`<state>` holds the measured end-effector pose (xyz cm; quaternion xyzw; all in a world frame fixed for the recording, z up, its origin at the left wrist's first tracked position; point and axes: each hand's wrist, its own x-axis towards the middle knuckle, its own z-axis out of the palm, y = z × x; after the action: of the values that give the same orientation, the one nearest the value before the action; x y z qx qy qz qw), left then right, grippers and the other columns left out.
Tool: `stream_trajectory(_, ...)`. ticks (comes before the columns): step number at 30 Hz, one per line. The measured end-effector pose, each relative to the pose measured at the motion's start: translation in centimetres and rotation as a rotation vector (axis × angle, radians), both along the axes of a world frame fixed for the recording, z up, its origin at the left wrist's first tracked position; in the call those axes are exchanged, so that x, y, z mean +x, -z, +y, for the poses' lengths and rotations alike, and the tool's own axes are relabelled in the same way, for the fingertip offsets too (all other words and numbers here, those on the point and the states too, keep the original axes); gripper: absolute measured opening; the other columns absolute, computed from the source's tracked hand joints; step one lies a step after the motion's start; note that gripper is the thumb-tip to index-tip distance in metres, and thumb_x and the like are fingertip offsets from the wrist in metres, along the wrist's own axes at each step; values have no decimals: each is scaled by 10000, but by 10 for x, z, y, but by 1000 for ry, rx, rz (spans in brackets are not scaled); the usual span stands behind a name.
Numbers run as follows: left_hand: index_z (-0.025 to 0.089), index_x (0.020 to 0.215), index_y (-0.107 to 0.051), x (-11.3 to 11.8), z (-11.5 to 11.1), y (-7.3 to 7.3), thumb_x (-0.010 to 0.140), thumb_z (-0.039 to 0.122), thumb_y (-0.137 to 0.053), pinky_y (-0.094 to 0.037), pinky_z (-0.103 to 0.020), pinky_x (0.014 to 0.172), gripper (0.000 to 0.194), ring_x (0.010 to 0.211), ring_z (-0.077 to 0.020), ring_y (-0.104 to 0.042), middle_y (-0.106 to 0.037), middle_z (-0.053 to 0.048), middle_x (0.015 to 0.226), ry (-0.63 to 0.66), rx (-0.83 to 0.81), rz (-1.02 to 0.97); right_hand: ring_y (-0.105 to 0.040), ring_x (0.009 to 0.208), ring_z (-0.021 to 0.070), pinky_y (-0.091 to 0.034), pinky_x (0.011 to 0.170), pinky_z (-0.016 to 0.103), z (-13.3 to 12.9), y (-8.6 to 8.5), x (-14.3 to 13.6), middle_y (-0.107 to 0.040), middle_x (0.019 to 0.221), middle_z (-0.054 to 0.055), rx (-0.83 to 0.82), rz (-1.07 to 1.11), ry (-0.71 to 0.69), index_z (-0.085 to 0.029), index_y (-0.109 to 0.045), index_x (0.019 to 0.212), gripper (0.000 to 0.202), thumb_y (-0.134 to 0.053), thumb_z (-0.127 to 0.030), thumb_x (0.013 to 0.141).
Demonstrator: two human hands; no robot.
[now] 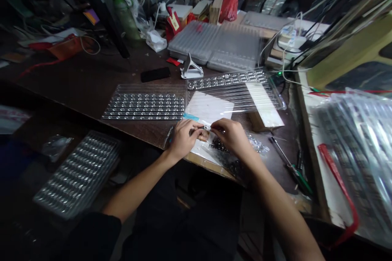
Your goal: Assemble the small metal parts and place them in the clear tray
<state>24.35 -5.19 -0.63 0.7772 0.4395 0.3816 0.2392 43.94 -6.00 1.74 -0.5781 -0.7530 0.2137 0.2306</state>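
Note:
Both hands meet over a white sheet (211, 107) at the table's front edge. My left hand (184, 138) is closed, thumb and fingers pinched on a small metal part (204, 127). Just right of it, my right hand (230, 133) is closed too, its fingertips pinched close to that part; what they hold is too small to name. Under my right hand lies a pile of small dark parts (219, 145). A clear tray with rows of shiny parts (143, 106) lies left of the sheet, and a partly filled tray (226, 80) lies behind it.
A white strip on a block (265, 104) and a green-handled screwdriver (290, 163) are at the right. Behind stand a white stand (192, 69), a black phone (155, 74) and stacked clear trays (196, 38). More filled trays (78, 173) sit low at the left.

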Motion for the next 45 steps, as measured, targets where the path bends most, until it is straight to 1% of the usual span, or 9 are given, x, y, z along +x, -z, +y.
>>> stream_trajectory(5,200,936,-683,-15,4,-8,871,203,-665,-523,-316,832,68,876,-194,-687,-742,-42,930,4,-25,-55,-671,808,160,-489,749,239,-1,5,-19,-728,917,68,3,67,-210,-151,-730,941,201,-563,-63,873)
stream_trajectory(10,203,1043,-688,-39,20,-16,861,198,-660,-545,-298,848,184,915,-184,-703,-747,-42,1024,5,-27,-3,-645,807,179,-472,702,258,-9,3,-32,-688,959,81,1,-241,-234,-161,-715,994,194,-529,-139,941)
stream_trajectory(13,204,986,-714,-55,48,-25,882,201,-616,-536,-313,886,144,954,-194,-696,-751,-42,1022,-23,34,94,-638,852,203,-458,691,273,-14,1,-36,-676,986,93,41,-376,-239,-169,-699,1073,230,-491,-150,975)
stream_trajectory(17,183,956,-721,-64,104,-33,861,219,-622,-544,-294,839,141,882,-185,-705,-763,-46,978,-124,62,110,-646,847,196,-455,681,264,-14,0,-34,-679,969,67,16,-367,-233,-205,-699,1068,236,-492,-142,974)
stream_trajectory(22,176,934,-727,-56,157,-26,852,247,-617,-533,-282,842,155,896,-191,-712,-769,-57,959,-112,-17,333,-662,967,213,-497,786,281,-7,1,-17,-682,1145,99,73,-203,-142,-185,-636,1255,309,-500,-202,978)
stream_trajectory(27,204,852,-767,-56,168,-23,822,268,-618,-500,-317,907,165,948,-225,-690,-764,-56,979,-91,-17,518,-674,967,215,-495,815,287,-7,-10,1,-709,1116,87,40,-159,-95,-178,-702,1154,278,-499,-224,969)
stream_trajectory(35,253,838,-777,-63,168,-46,758,262,-648,-505,-333,837,152,910,-271,-700,-774,-53,936,-164,-51,868,-688,907,229,-466,716,261,-19,-30,10,-732,1037,98,-157,-372,-134,-197,-749,997,179,-630,-231,867)
stream_trajectory(39,249,967,-762,-30,164,-58,815,301,-605,-499,-346,890,225,979,-271,-692,-764,-54,1039,-144,46,868,-697,846,227,-452,669,267,-21,-28,7,-741,988,112,-181,-389,-128,-178,-737,917,185,-555,-167,888)
stream_trajectory(45,219,1019,-745,92,164,-73,898,292,-523,-477,-318,951,263,1037,-223,-655,-740,-46,1082,141,209,587,-688,855,220,-438,674,266,-20,-21,7,-745,986,87,-170,-303,-178,-201,-731,960,240,-550,-108,834)
